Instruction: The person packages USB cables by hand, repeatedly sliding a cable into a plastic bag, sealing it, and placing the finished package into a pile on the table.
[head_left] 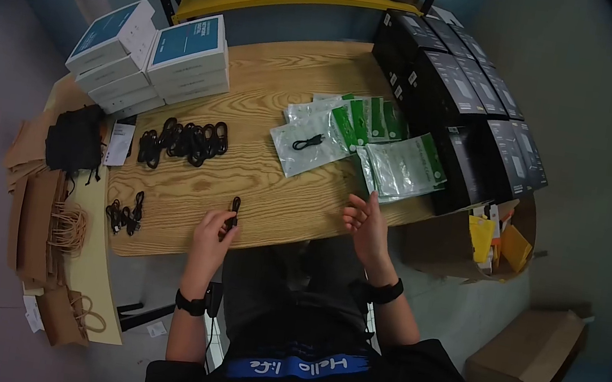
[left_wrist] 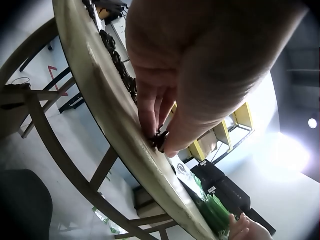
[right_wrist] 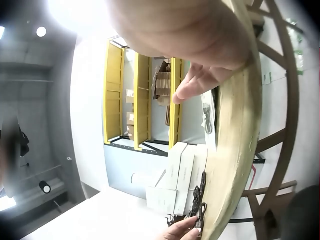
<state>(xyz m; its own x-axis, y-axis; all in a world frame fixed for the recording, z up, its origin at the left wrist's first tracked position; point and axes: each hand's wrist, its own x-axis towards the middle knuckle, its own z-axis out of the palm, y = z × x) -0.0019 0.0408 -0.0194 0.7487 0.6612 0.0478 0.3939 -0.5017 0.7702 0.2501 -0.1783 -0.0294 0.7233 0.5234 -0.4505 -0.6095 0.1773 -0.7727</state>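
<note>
At the table's front edge the left hand [head_left: 213, 239] pinches a small black coiled cable [head_left: 235, 210] between thumb and fingers; the left wrist view shows the same cable [left_wrist: 160, 139] at the fingertips, on or just above the wood. The right hand [head_left: 368, 230] hangs over the front edge, near the green and clear plastic bags [head_left: 404, 168], its fingers loosely bent and holding nothing. One black cable [head_left: 308, 142] lies on a clear bag [head_left: 303, 155] in the middle. Several coiled black cables [head_left: 187, 142] lie in a row at left, with a smaller group [head_left: 125, 213] nearer the front.
White and blue boxes [head_left: 188, 55] are stacked at the back left, black boxes [head_left: 456, 87] at the right. Brown paper bags [head_left: 35, 230] and a black pouch [head_left: 76, 139] sit at far left. An open carton [head_left: 439, 250] with yellow items stands below the right edge.
</note>
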